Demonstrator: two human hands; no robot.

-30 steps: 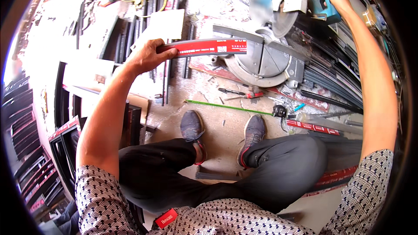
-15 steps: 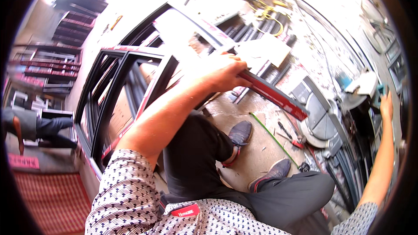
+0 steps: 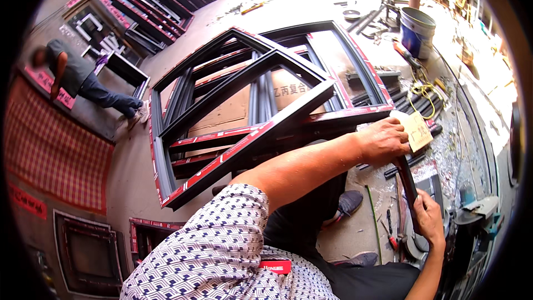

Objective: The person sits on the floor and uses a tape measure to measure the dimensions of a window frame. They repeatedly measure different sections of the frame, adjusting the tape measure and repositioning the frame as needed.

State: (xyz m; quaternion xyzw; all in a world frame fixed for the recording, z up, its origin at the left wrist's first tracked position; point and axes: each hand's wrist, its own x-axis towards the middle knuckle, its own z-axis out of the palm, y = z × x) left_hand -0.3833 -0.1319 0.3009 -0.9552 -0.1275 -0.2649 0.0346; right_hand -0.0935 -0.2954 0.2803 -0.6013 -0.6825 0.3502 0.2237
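Note:
My left hand (image 3: 383, 140) is closed around the upper end of a dark metal profile bar (image 3: 408, 186). Lower down, my right hand (image 3: 428, 218) grips the same bar, which stands at a slant between the two hands. Behind the bar lies the grey round base of a cutting saw (image 3: 416, 247), with its teal and grey upper part (image 3: 478, 211) off to the right. To the left of my left forearm several dark window frames (image 3: 244, 139) with red and white tape lie stacked over cardboard. A yellowish board (image 3: 417, 131) is right beside my left hand.
Pliers with red handles (image 3: 393, 241) and a thin green strip (image 3: 374, 222) lie on the floor by my shoes. Beyond are a bucket (image 3: 417, 32), a yellow cord (image 3: 425, 103) and dark bars. Another person (image 3: 75, 72) stands at far left near leaning frames (image 3: 136, 8).
My right hand has left the saw's handle and now grips the bar alongside my left. The bar has come away from the saw base. The view has swung left.

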